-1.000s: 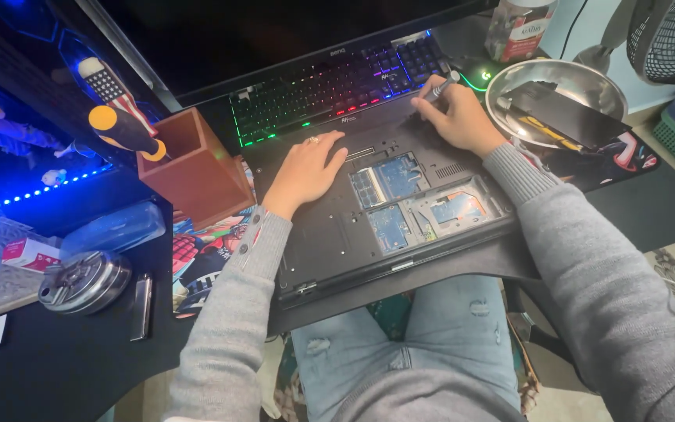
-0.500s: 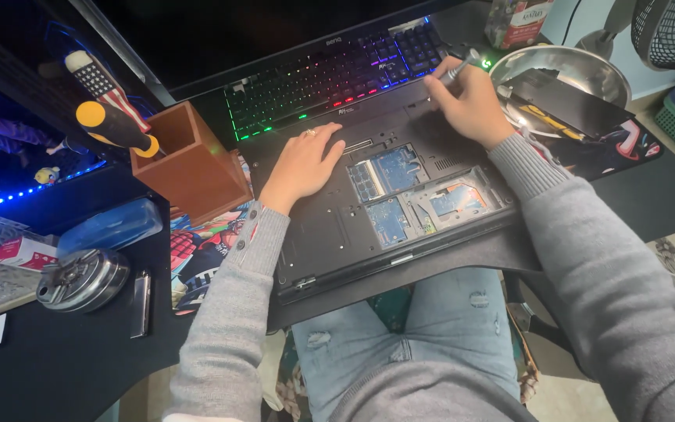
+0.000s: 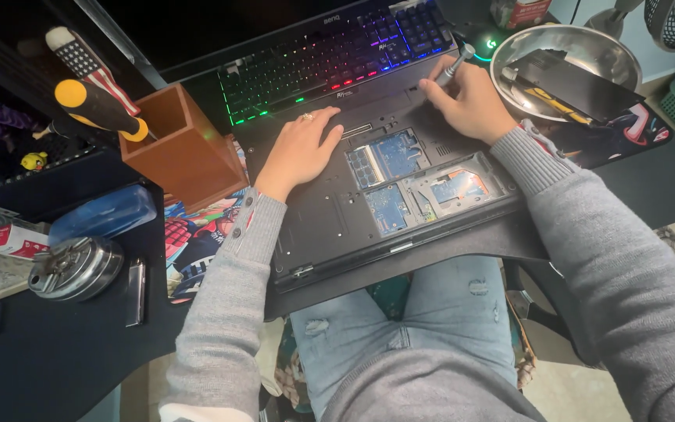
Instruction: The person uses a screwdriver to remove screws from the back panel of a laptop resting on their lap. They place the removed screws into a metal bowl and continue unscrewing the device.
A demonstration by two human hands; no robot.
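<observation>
You sit at a dark desk (image 3: 56, 367) with an upturned laptop (image 3: 376, 195) in front of you, partly over your lap, its underside facing up. A cover panel is already off, so green circuit boards (image 3: 392, 180) show in the middle; the rest of the black casing is still on. Your left hand (image 3: 300, 148) lies flat with fingers spread on the casing, steadying it. Your right hand (image 3: 469, 100) pinches a slim silver screwdriver (image 3: 455, 66) at the far right corner, tip hidden, near a metal bowl (image 3: 568, 55) holding a dark flat part. A lit keyboard (image 3: 330, 62) sits just beyond. Compared with a moment ago, your right hand has shifted slightly along that far edge; the left has not moved.
</observation>
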